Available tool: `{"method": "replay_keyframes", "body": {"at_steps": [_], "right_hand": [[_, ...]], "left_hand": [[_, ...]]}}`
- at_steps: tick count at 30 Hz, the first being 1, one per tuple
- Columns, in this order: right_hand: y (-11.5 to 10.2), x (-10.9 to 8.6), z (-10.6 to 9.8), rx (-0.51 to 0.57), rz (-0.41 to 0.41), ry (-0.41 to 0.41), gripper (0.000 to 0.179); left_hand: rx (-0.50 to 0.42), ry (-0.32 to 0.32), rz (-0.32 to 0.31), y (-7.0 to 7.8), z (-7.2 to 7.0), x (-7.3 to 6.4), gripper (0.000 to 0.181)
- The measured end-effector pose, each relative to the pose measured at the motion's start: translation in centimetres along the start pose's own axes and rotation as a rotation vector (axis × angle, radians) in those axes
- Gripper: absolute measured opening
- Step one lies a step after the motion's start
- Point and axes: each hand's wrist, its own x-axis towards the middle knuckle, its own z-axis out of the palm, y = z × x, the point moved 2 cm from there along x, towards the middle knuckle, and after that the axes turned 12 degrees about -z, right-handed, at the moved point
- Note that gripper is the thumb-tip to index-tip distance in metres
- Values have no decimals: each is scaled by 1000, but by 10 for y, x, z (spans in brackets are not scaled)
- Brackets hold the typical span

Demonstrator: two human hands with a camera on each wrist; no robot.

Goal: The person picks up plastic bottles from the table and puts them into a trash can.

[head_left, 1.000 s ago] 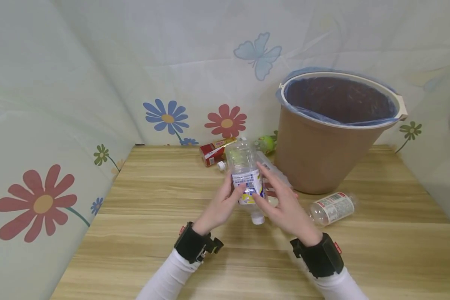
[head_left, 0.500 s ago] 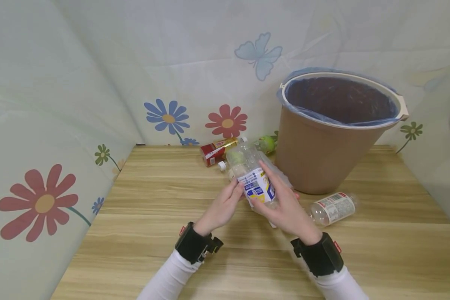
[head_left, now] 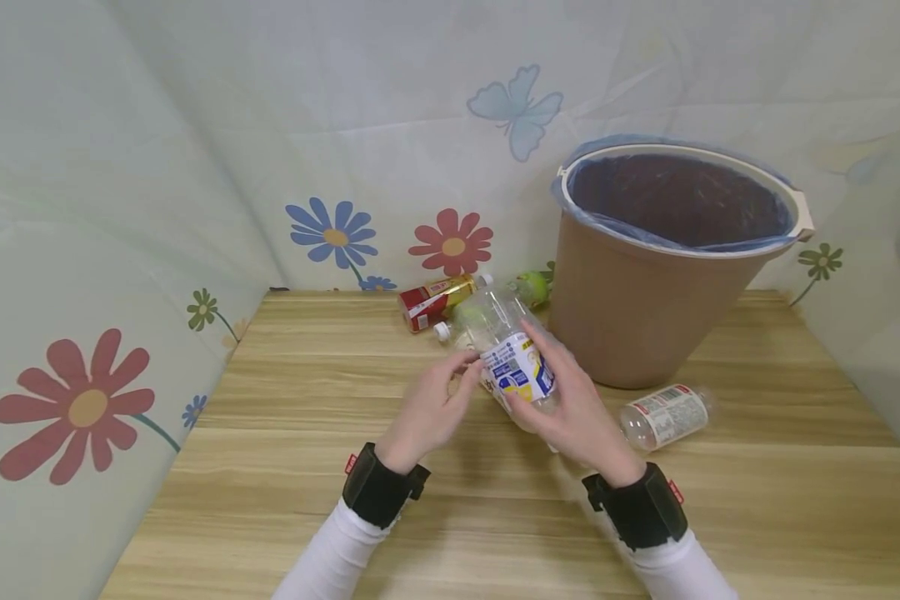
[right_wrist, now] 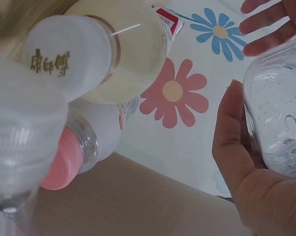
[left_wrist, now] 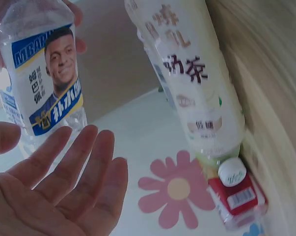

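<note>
My right hand (head_left: 573, 417) grips a clear plastic drink bottle (head_left: 521, 367), which has a white, blue and yellow label and lies tilted in front of the bin. Droplets show inside the bottle (right_wrist: 278, 113) in the right wrist view. My left hand (head_left: 431, 404) is just left of the label's edge. In the left wrist view, my left hand's fingers (left_wrist: 91, 152) are loosely extended beside the lower end of the bottle (left_wrist: 44, 73), with the thumb apart from them. Behind lies a milk tea bottle (left_wrist: 197, 98) with a cream label and white cap.
A brown bin (head_left: 622, 308) with a blue liner stands back right. Near it lies a labelled clear bottle (head_left: 669, 417). A red-labelled bottle (head_left: 427, 307) and a green one (head_left: 528, 289) lie by the wall. A pink cap (right_wrist: 64, 162) shows among the bottles.
The held bottle has turned from nearly straight to slanting, its far end leaning left, and its label has rotated. My left hand has come off the bottle and shifted slightly left.
</note>
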Motion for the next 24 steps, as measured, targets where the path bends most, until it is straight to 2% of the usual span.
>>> {"method": "replay_keyframes", "body": {"at_steps": [5, 9, 16, 24], "right_hand": [[1, 0, -3, -5, 20, 12, 89], [3, -2, -8, -15, 20, 29, 89], [6, 5, -26, -127, -15, 12, 87], [-17, 42, -69, -252, -98, 6, 87]], "left_hand": [[129, 150, 92, 4, -6, 0, 30], [183, 216, 145, 7, -9, 0, 25], [223, 240, 165, 6, -12, -1, 23], [231, 265, 169, 5, -14, 1, 23]]}}
